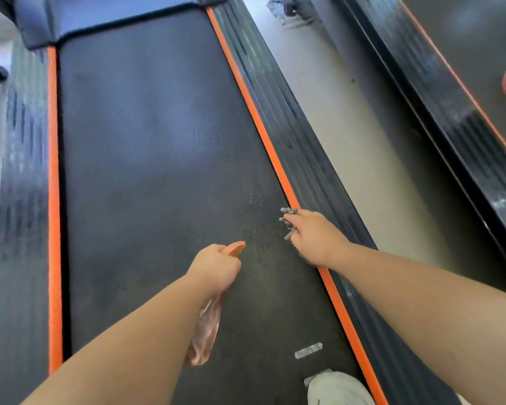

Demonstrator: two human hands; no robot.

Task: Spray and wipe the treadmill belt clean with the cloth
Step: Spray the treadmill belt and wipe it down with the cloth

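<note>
The black treadmill belt (158, 159) runs up the middle of the view between two orange edge strips. My left hand (214, 267) grips a clear spray bottle (205, 328) with an orange nozzle, which points up the belt toward a patch of spray droplets (251, 197). My right hand (313, 238) holds a grey cloth (288, 220) bunched under its fingers. It lies against the belt's right edge beside the orange strip (269, 147). Most of the cloth is hidden under the hand.
A ribbed black side rail (310, 147) flanks the belt on the right, then a strip of pale floor (351, 112) and a second treadmill (456, 118). My white shoe (336, 388) stands on the belt at the bottom. The motor cover (105, 13) closes the far end.
</note>
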